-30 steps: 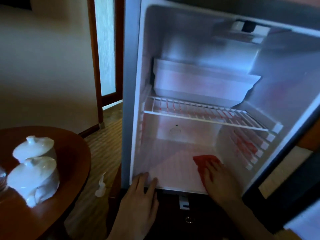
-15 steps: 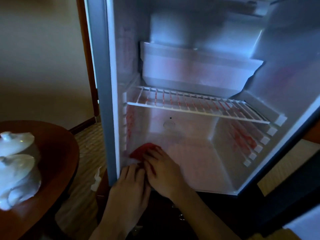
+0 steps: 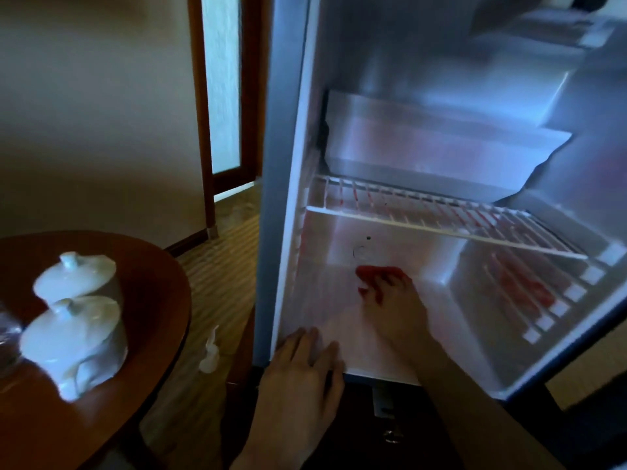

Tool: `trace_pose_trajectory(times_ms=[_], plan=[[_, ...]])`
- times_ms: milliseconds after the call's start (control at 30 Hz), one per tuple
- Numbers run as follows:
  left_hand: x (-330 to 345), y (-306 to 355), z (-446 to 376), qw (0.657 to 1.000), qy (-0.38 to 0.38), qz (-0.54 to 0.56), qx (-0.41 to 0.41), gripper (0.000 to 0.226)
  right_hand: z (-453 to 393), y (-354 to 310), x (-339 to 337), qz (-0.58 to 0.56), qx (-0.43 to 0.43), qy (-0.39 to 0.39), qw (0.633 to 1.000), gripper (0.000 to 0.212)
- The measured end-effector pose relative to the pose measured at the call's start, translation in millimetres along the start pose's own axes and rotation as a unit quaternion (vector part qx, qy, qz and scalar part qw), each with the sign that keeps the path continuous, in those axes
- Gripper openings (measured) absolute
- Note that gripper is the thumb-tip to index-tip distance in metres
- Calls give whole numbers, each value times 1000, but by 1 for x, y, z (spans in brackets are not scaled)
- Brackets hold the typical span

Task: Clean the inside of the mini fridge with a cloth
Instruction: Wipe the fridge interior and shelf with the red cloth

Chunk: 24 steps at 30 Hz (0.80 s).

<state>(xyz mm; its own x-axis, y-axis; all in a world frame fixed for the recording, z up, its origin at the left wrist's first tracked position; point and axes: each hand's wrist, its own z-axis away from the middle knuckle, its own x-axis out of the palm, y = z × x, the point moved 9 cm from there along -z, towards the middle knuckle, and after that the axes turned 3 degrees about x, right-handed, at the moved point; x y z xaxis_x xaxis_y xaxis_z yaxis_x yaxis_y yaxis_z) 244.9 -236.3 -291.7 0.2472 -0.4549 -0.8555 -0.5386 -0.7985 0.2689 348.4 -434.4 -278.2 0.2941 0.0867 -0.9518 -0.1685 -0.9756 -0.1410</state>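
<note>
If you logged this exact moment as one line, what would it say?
step: wiping fridge floor | right hand: presses red cloth near back wall | left hand: rests on front edge of white mini fridge | wire shelf: in place

Red cloth (image 3: 368,274) lies deep on open fridge (image 3: 339,313) floor.

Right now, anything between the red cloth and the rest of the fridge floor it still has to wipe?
Nothing visible. The right hand presses the red cloth near the back of the white fridge floor; the white wire shelf sits above it, and the left hand rests on the front lip.
</note>
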Motion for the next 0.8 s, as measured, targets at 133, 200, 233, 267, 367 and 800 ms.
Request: trace_pose_trajectory(times_ms=[133,200,233,267,367,800], plan=[[-6,1,-6,1000,2,14,3,34,25,-78,-6,-83,-201,7,976,41],[-7,1,-4,1000,9,20,-1,35,58,-80,-17,-123,-252,11,960,42],[-6,0,-3,1000,13,16,-2,35,76,-70,-20,-121,-262,17,957,43],[-6,-1,-1,1000,16,11,-3,34,92,-54,-20,-102,-251,26,962,42],[-3,-1,2,1000,17,5,3,38,115,22,-29,-51,-108,64,991,42],[-2,1,-11,1000,27,9,0,20,-1,-19,11,40,38,-24,998,48]])
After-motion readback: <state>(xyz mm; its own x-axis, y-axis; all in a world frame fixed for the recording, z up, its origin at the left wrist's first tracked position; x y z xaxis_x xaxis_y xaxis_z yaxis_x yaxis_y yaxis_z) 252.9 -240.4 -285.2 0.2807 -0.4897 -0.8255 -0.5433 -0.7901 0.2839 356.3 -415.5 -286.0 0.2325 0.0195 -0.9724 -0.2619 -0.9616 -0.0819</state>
